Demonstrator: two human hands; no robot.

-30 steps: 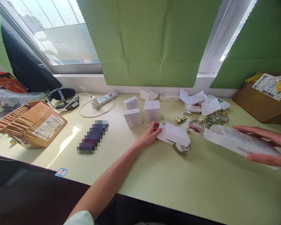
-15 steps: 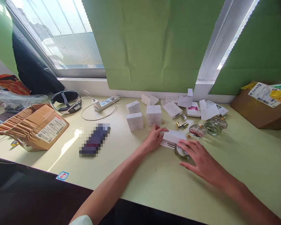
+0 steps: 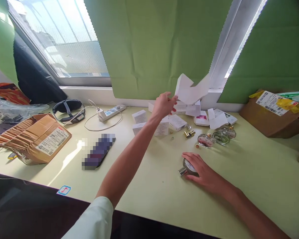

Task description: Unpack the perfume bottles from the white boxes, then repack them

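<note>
My left hand (image 3: 165, 105) is stretched toward the back of the table and pinches a folded white card insert (image 3: 190, 91) by its left edge, up in front of the green curtain. Nearer to me, my right hand (image 3: 200, 171) grips a round glass perfume bottle (image 3: 188, 167) that lies on the table. The bottle's silver cap (image 3: 182, 171) points left. Farther back lie glass bottles (image 3: 205, 140) and gold caps (image 3: 189, 133). White boxes (image 3: 161, 128) stand behind my left forearm, which partly covers them.
A pixelated dark flat object (image 3: 99, 152) lies left of my arm. A torn brown carton (image 3: 37, 139), a black headset (image 3: 68, 110) and a power strip (image 3: 111, 113) with a cable are on the left. Another carton (image 3: 271, 114) stands at right. Opened white packaging (image 3: 217, 119) lies at the back.
My left hand has lifted the white card insert off the table and carried it up and back. My right hand has closed on the bottle, which has turned and shifted slightly nearer.
</note>
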